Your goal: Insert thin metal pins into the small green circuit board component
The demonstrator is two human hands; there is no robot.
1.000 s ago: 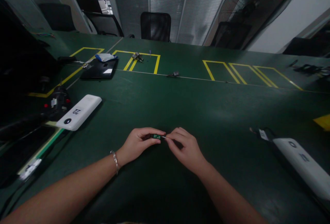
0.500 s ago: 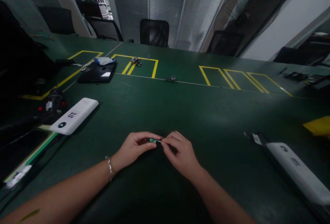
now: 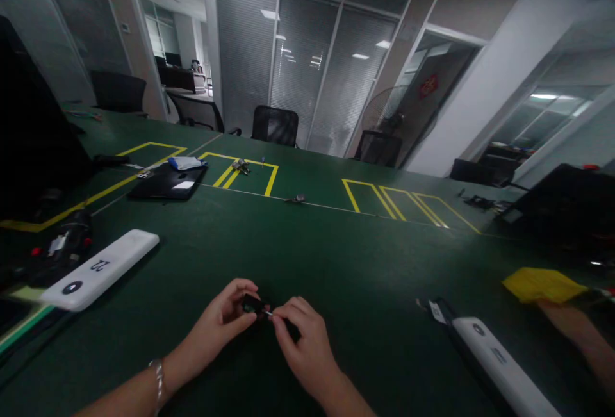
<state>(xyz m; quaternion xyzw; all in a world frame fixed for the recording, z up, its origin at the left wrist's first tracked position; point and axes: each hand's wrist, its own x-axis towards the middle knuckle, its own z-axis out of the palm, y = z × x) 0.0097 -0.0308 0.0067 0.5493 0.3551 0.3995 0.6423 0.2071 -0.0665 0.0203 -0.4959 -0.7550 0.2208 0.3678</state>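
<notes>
My left hand [image 3: 221, 316] is closed around a small dark piece [image 3: 252, 303] with a hint of green on it. Its exact kind is too small and dim to make out. Opposite it, my right hand [image 3: 306, 339] pinches a thin, light-coloured pin-like bit [image 3: 268, 312] between thumb and forefinger. That bit meets the right end of the dark piece, or lies right against it; whether they are joined I cannot tell. Both hands are just over the near part of the green table [image 3: 327, 257].
On the left lies a white slab-shaped device [image 3: 115, 264] marked 22, beside a black tool-like object [image 3: 72, 237]. A similar white device [image 3: 500, 356] lies right. Another person's hand [image 3: 552, 308] touches a yellow item [image 3: 541, 284]. Farther off are a black flat case [image 3: 161, 186] and small metal parts [image 3: 241, 166].
The view has tilted upward and turned slightly right. The small piece in my left hand shows a darker side instead of its green face. Another person's hand has appeared at the yellow item.
</notes>
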